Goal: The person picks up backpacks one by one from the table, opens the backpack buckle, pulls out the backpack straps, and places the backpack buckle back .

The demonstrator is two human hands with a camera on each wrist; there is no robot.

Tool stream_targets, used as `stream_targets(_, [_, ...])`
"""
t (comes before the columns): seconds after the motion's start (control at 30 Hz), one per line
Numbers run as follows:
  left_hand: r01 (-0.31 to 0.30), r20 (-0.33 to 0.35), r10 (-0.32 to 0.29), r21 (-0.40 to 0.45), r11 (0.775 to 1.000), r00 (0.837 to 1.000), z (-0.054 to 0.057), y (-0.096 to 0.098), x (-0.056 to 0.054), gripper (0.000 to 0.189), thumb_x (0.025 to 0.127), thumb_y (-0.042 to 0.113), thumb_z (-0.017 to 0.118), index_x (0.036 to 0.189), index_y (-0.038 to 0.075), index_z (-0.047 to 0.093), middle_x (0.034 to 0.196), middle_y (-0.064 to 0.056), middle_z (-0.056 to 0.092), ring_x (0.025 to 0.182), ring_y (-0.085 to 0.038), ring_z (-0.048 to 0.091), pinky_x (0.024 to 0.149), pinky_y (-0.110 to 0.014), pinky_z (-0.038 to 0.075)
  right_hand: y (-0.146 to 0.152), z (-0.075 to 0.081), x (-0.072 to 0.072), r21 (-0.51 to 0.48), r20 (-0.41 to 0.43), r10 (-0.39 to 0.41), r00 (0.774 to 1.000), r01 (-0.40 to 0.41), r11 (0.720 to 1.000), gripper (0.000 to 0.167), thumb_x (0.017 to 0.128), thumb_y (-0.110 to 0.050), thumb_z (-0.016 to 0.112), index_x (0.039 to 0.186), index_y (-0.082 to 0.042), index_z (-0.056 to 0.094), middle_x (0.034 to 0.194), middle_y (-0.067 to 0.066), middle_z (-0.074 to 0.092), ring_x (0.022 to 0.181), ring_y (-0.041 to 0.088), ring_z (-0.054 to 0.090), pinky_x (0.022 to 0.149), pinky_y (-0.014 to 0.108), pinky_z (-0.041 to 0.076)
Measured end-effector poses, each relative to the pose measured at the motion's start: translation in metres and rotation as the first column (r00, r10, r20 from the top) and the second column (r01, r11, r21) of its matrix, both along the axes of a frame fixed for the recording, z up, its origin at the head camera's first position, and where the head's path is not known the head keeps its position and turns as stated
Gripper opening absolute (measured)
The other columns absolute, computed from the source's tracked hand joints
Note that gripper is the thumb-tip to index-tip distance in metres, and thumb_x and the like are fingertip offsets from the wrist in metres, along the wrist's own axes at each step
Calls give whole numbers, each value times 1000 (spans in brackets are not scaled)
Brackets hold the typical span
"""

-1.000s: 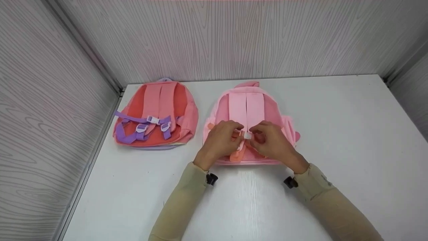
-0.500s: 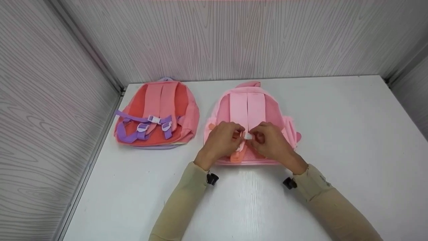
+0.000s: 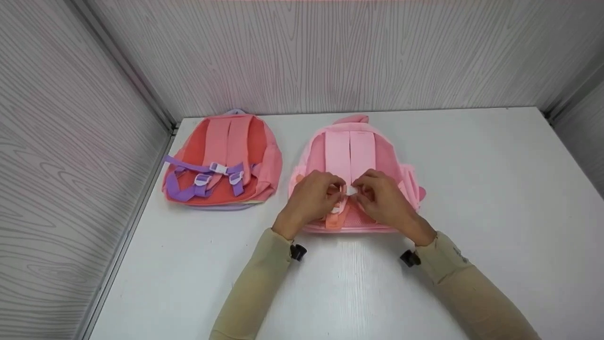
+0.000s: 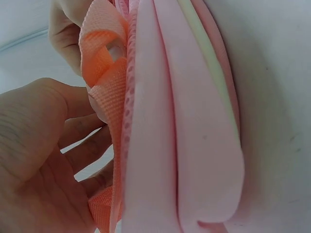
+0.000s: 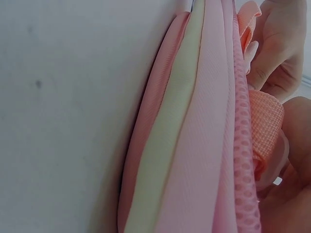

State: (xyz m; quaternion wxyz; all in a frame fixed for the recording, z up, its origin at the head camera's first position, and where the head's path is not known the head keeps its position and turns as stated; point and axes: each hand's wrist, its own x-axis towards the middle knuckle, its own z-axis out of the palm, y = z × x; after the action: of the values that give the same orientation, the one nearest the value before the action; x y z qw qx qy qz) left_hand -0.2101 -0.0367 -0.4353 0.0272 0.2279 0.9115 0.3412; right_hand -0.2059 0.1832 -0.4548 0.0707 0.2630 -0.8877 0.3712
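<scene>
A light pink backpack point(image 3: 337, 151) lies back side up on the table, its two shoulder straps side by side. At its lower middle, a small white buckle point(image 3: 350, 190) shows between the fingertips of both hands. My left hand point(image 3: 314, 198) pinches the buckle's left side, where orange webbing point(image 3: 335, 221) hangs below. From the right, my right hand point(image 3: 386, 200) pinches the other side of the buckle with thumb and forefinger. In the left wrist view, a loop of orange webbing point(image 4: 104, 29) stands up from the mesh back panel. The fingers hide much of the buckle.
Left of the pink backpack lies a coral backpack point(image 3: 269, 160), also back up, with purple straps point(image 3: 181, 191) and a white buckle point(image 3: 218, 168) across its shoulder straps. Wood-grain panels point(image 3: 302, 56) wall the white table point(image 3: 481, 189) at the back and sides.
Both hands stay at the buckle with only small finger shifts. Less of the white buckle shows between the fingertips now. Both backpacks keep their places.
</scene>
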Motion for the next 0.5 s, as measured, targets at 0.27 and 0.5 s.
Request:
stream_targets(0.27, [39, -67, -41, -30, 999, 997, -5, -5, -5, 24, 101, 26, 75, 123, 17, 80, 110, 2, 76, 101, -15, 64, 97, -35, 56, 0, 0, 0, 16, -10, 15, 1000, -15, 1000, 18, 96, -2, 75, 114, -1, 76, 107, 11, 70, 90, 23, 63, 83, 38, 59])
stream_targets(0.5, [69, -110, -71, -21, 997, 991, -9, -7, -9, 24, 101, 28, 76, 122, 17, 81, 105, 3, 77, 96, -15, 62, 92, -34, 56, -1, 0, 0, 15, -30, 33, 999, -32, 999, 18, 97, 0, 74, 114, 1, 75, 108, 12, 70, 90, 23, 63, 83, 39, 59])
